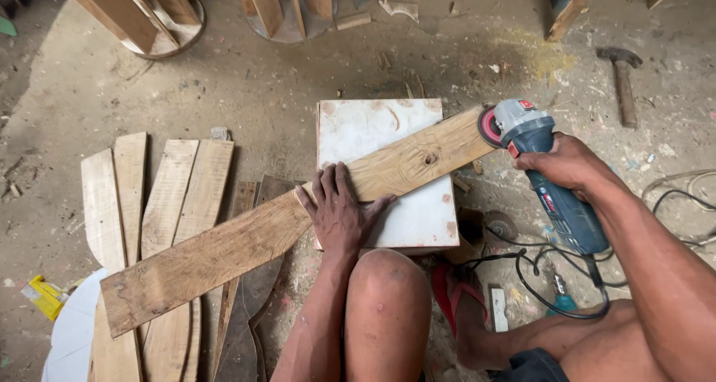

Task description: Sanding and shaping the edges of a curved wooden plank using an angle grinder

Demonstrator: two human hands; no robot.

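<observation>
A long wooden plank lies slanted across a white square block, its far end pointing up to the right. My left hand presses flat on the plank's middle, fingers spread. My right hand grips a blue angle grinder, whose red disc meets the plank's far right end. The grinder's black cord loops down over the floor beside my right leg.
Several cut planks lie side by side on the floor at left. A hammer rests at the far right. A spare disc and a screwdriver lie near my sandalled foot. Wooden frames stand at the back.
</observation>
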